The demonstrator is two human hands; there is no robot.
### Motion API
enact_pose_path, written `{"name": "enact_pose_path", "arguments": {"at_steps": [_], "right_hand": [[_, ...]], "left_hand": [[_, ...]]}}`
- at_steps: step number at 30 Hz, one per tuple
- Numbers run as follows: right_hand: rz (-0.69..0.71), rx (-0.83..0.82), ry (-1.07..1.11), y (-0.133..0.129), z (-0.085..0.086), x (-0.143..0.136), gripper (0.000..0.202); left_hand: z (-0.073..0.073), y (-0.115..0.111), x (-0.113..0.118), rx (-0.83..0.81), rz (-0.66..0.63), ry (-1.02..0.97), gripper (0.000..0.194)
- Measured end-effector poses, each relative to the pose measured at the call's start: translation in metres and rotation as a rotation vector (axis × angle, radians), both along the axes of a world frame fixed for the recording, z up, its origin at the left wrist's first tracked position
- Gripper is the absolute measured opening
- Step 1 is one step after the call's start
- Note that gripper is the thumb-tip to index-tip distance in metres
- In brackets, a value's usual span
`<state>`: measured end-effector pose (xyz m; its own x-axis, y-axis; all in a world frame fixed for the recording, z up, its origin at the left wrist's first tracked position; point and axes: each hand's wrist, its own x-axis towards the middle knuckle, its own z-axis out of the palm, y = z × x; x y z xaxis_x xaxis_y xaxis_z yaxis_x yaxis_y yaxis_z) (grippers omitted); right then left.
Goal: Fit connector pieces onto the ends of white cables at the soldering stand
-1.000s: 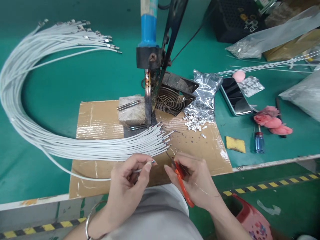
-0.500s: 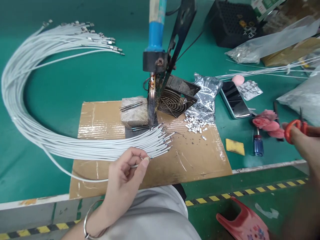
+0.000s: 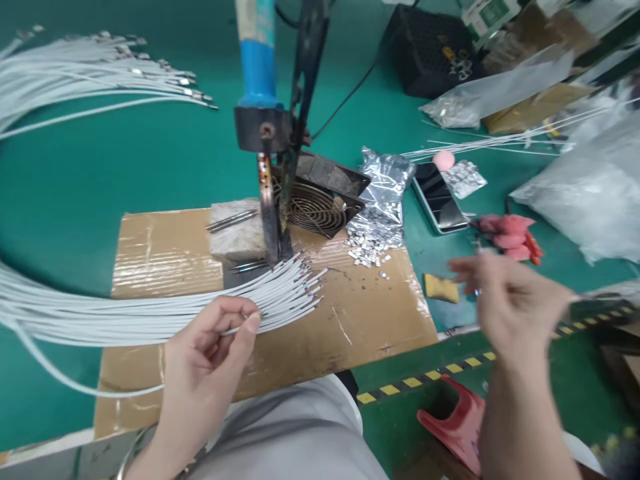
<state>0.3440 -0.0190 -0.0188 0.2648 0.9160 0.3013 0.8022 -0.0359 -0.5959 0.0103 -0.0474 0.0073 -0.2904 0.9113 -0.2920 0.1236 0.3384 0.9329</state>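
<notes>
My left hand [image 3: 213,360] pinches one white cable [image 3: 120,393] near its end between thumb and forefinger. That end lies just beside a fanned bundle of white cables [image 3: 295,293], whose dark-tipped ends rest on a cardboard sheet [image 3: 360,333]. Over the bundle stands a soldering iron [image 3: 270,213] with a blue collar, its tip pointing down. My right hand [image 3: 515,300] is in the air over the table's front edge, near a yellow sponge [image 3: 441,288]. Motion smears its fingers, and I see nothing clear in them. Orange handles [image 3: 534,248] lie behind it, beside a pink cloth-like thing [image 3: 510,233].
A small fan [image 3: 315,207] sits behind the iron, with a pale block [image 3: 237,233] to its left. Small metal pieces [image 3: 367,250] spill from a clear bag [image 3: 385,187]. A phone [image 3: 440,197] and a large plastic bag [image 3: 590,187] lie right. A red stool [image 3: 455,423] stands below.
My right hand has let go of the orange-handled tool and moved left, towards the sponge. The view has shifted right. My left hand still pinches the cable.
</notes>
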Motion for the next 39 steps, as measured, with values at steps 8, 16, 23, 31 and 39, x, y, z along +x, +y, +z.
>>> {"name": "enact_pose_path", "arguments": {"at_steps": [8,16,23,31,39], "right_hand": [[0.230,-0.166,-0.043,0.001,-0.027,-0.049,0.021],[0.178,-0.141,-0.050,0.003,-0.033,-0.056,0.024],[-0.002,-0.139,0.498,-0.014,-0.034,-0.097,0.024],[0.118,-0.172,0.857,-0.019,-0.021,-0.149,0.010],[0.192,-0.242,1.054,-0.021,-0.013,-0.168,0.002]], "left_hand": [[-0.003,-0.002,-0.001,0.072,-0.021,0.158,0.006],[-0.015,-0.004,-0.005,0.103,-0.107,0.085,0.008],[-0.026,-0.006,-0.013,0.150,-0.179,0.107,0.009],[-0.007,-0.006,0.001,0.025,-0.045,0.068,0.009],[-0.017,-0.005,-0.005,0.125,-0.084,0.016,0.008]]}}
